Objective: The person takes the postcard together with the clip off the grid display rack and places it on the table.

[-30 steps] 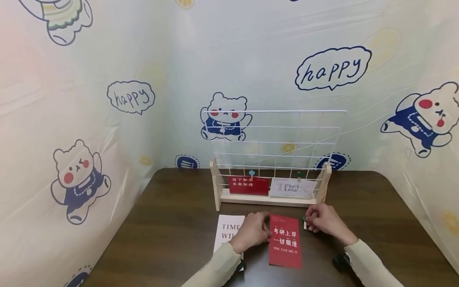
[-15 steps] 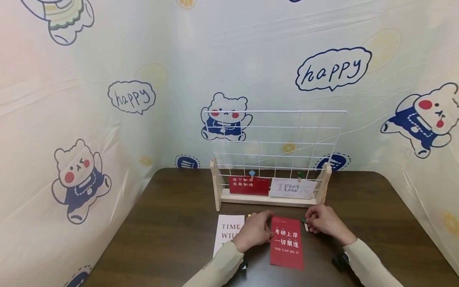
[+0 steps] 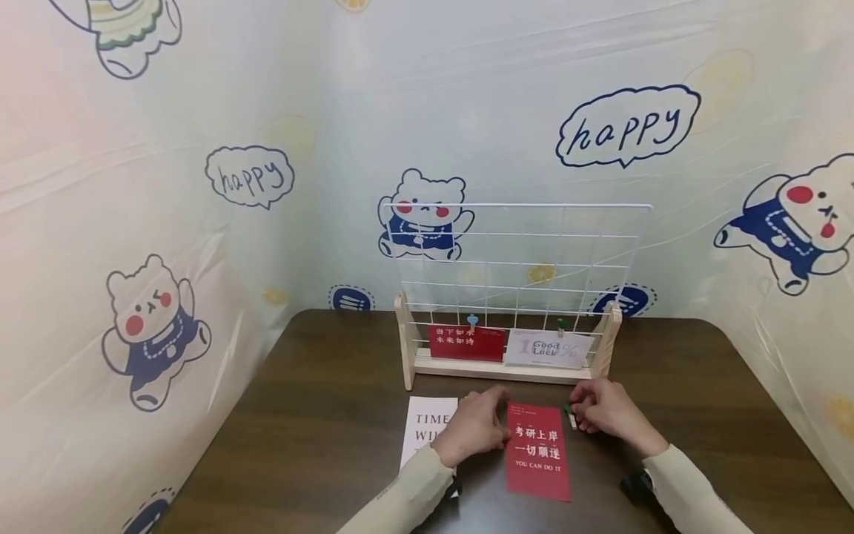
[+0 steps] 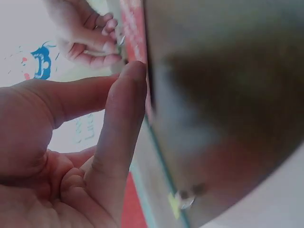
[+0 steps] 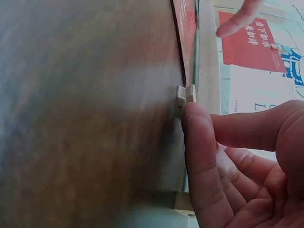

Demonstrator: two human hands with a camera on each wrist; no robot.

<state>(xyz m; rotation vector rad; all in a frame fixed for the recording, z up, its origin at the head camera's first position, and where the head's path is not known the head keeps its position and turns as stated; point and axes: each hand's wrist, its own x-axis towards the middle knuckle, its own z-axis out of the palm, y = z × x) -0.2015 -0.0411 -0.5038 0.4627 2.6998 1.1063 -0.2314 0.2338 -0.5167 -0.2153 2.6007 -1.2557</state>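
Observation:
A red card (image 3: 537,478) with white lettering lies upright-facing on the table. At its left edge my left hand (image 3: 472,426) pinches the card between thumb and index finger; the left wrist view shows these fingertips meeting at the card (image 4: 134,28). To the card's right, my right hand (image 3: 612,412) pinches a small wooden clothespin (image 3: 571,420) with a green top. The clothespin's jaws (image 5: 181,95) point toward the card in the right wrist view, slightly apart from each other. Beneath my left forearm, a white card (image 3: 419,437) is partly covered.
Behind the hands stands a white wire grid rack (image 3: 517,285) on a wooden base (image 3: 494,369). A red card (image 3: 467,343) and a white card (image 3: 548,348) hang there from clothespins. A yellow-topped clothespin (image 4: 174,205) lies by my left hand.
The red card and my left hand have shifted slightly right. The clothespin in my right hand has tilted a little. The head view has shifted slightly too.

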